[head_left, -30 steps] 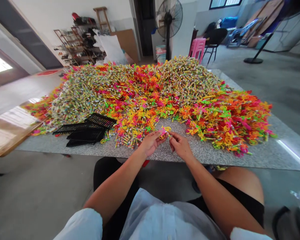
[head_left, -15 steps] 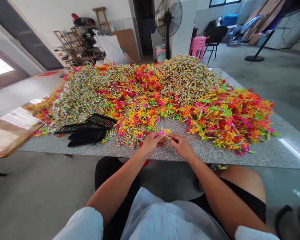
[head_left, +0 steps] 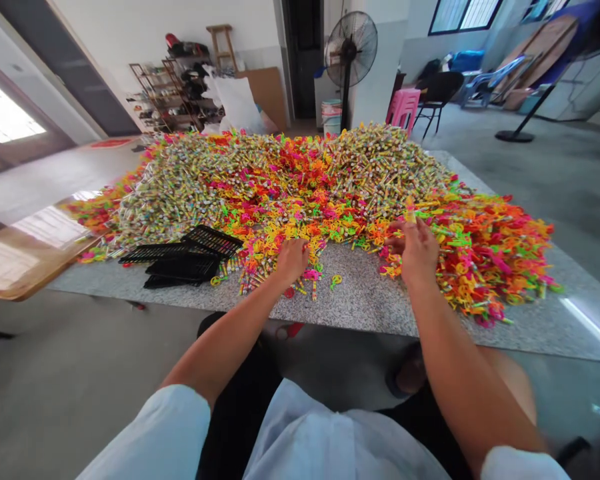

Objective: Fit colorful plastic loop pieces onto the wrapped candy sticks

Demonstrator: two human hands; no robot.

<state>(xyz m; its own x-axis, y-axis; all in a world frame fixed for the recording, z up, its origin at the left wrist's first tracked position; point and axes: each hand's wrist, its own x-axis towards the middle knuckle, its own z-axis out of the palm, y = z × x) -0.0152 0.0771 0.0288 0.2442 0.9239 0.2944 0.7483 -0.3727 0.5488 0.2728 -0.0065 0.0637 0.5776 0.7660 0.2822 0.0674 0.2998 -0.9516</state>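
A huge heap of small bright plastic pieces (head_left: 300,180), striped tubes and neon rings, covers the speckled granite table (head_left: 365,303). My left hand (head_left: 293,260) rests at the heap's near edge, with its fingers curled down among the tubes and hidden from me. My right hand (head_left: 419,248) is over the orange and green rings on the right, pinching a small yellow piece (head_left: 409,211) that sticks up above the fingers. A loose pink piece (head_left: 310,275) and a yellow ring (head_left: 336,279) lie on the bare stone between my hands.
Black slotted trays (head_left: 185,257) are stacked at the table's near left. A wooden table (head_left: 25,267) adjoins on the left. Beyond the heap stand a pedestal fan (head_left: 351,50), a pink stool (head_left: 403,107), chairs and a cluttered shelf rack (head_left: 173,93).
My hands were together at the table's front, working a ring piece. They have parted: the left went forward into the tubes, the right went up and right to the rings. The camera tilted slightly.
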